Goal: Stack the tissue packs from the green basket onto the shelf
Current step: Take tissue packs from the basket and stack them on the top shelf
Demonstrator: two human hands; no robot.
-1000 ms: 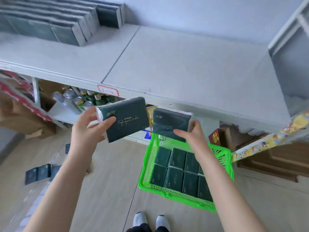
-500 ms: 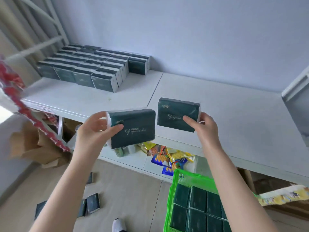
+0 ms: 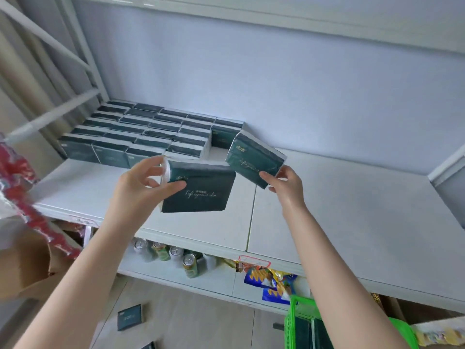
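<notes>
- The left hand (image 3: 141, 183) pinches a dark green, plastic-wrapped tissue pack (image 3: 201, 190) by its short end. The right hand (image 3: 286, 181) grips a second dark green pack (image 3: 254, 158) at its lower corner. Both packs hang above the white shelf board (image 3: 339, 210).
- I'd drop the right one into the open corner of the block of stacked dark packs (image 3: 141, 137), turned as its neighbours stand and with edges flush, then put the left one beside it.
- The green plastic basket (image 3: 298, 313) is cut off at the bottom edge, so I can't tell how many packs are left in it.
</notes>
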